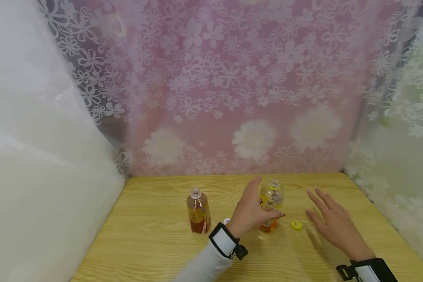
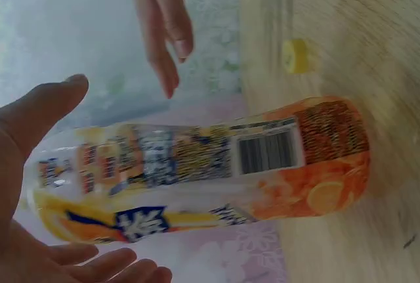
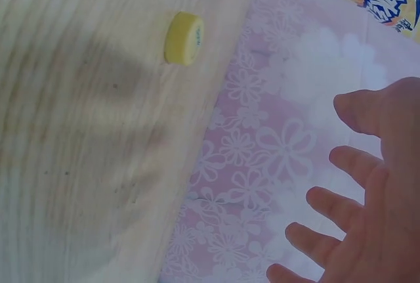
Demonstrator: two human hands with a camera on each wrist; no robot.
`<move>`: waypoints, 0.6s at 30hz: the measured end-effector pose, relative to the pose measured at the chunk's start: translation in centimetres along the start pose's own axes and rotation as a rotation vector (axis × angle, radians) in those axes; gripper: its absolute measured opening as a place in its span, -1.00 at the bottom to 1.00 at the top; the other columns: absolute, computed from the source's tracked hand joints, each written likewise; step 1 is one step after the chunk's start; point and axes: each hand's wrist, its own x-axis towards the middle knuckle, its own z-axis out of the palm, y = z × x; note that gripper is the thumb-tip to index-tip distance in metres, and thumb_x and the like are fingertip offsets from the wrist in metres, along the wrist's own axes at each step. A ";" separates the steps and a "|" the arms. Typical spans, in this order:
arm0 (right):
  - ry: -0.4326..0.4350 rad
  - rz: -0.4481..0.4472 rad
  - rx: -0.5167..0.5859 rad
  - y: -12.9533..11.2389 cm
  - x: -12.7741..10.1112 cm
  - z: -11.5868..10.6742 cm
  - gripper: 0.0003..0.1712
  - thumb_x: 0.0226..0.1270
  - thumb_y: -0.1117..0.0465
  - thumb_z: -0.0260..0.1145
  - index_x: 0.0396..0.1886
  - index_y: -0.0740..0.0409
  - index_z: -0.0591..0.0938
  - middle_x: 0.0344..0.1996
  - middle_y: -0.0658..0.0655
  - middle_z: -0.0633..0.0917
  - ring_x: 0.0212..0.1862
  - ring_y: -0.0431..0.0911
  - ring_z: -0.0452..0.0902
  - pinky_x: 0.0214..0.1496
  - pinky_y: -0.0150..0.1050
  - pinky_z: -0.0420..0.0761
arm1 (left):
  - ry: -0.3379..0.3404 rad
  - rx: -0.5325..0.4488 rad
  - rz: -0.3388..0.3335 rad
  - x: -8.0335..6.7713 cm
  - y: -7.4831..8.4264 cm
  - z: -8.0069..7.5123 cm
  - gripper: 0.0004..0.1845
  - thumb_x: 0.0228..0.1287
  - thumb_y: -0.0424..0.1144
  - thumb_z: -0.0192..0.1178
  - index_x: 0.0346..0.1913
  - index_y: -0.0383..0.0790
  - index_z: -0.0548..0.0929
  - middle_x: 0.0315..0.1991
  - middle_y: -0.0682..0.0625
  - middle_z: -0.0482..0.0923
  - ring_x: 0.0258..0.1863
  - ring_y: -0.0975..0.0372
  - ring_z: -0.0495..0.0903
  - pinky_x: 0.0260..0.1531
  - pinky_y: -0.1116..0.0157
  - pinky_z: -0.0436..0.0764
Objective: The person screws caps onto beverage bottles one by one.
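1. Head view: left hand [image 1: 251, 213] spread wide around the uncapped orange bottle [image 1: 272, 199] standing mid-table [image 1: 155, 243], not clearly gripping. Right hand [image 1: 333, 223] flat, fingers straight, holding nothing, just right of the yellow cap [image 1: 296, 225]. A second open bottle [image 1: 198, 211] stands well left.
2. Left wrist view: thumb [image 2: 46, 109] and fingers [image 2: 98, 263] bracket the bottle [image 2: 197, 165]; contact unclear. Looks like the reach-to-grasp step; next calls for closing round the body.
3. Right wrist view: cap [image 3: 184, 38] lies on the wood; fingers [image 3: 341, 197] splayed, apart from it.
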 end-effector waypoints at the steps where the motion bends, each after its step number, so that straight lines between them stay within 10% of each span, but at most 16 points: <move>1: 0.000 -0.002 -0.006 0.0 0.0 0.0 -0.19 0.52 0.02 0.27 0.64 -0.07 0.16 0.48 0.43 0.28 0.35 0.55 0.22 0.17 0.49 0.25 | 0.020 -0.006 -0.012 0.3 -0.3 0.9 0.14 0.07 0.24 0.49 0.61 -0.04 0.09 0.50 -0.03 0.24 0.39 0.13 0.39 0.21 0.10 0.56; 8: 0.002 -0.029 -0.027 -0.4 0.1 0.6 -0.19 0.47 0.04 0.33 0.61 -0.05 0.23 0.43 0.45 0.34 0.29 0.54 0.31 0.08 0.49 0.37 | 0.079 -0.059 0.036 0.9 -1.8 2.6 -0.22 0.14 0.11 0.50 0.35 -0.04 0.41 0.08 0.07 0.61 -0.08 0.42 0.61 -0.23 0.49 0.60; 18: -0.233 0.118 -0.052 -0.3 0.3 1.3 -0.40 0.47 -0.05 0.31 0.33 0.24 0.56 0.04 0.41 0.59 -0.24 0.15 0.63 -0.43 -0.01 0.59 | -0.019 -0.225 -0.041 -2.6 -1.8 -2.3 -0.23 0.10 0.15 0.51 0.36 0.14 0.43 0.08 0.12 0.62 -0.12 0.42 0.62 -0.29 0.41 0.64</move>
